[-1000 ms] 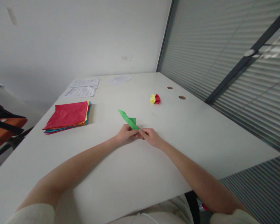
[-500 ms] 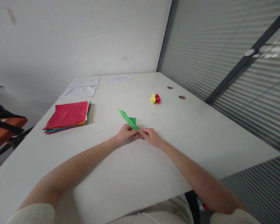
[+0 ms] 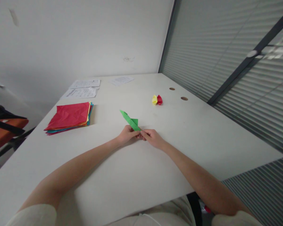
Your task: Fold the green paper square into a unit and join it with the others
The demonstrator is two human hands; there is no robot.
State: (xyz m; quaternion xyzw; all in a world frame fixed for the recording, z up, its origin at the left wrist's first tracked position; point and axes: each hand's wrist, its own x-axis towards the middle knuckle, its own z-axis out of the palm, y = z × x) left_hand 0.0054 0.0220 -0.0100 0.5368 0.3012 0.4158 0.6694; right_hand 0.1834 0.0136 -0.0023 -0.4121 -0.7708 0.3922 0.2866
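A folded piece of green paper [image 3: 131,121] is held between my two hands, just above the white table [image 3: 122,182]. Its long pointed end sticks up to the far left, and a small squarish flap juts out on its right side. My left hand [image 3: 128,135] is closed on the lower part, thumb pressed on top. At the lower right tip, the thumb and fingers of my right hand [image 3: 152,138] pinch the paper. Fingertips of both hands meet there and hide the end of the fold.
At left lies a stack of coloured paper [image 3: 72,114], red on top. Beyond my hands sits a small yellow and red folded paper piece [image 3: 157,100]. Printed sheets [image 3: 83,91] lie at the far left. Two round holes [image 3: 184,98] pierce the tabletop near the blinds [image 3: 217,56].
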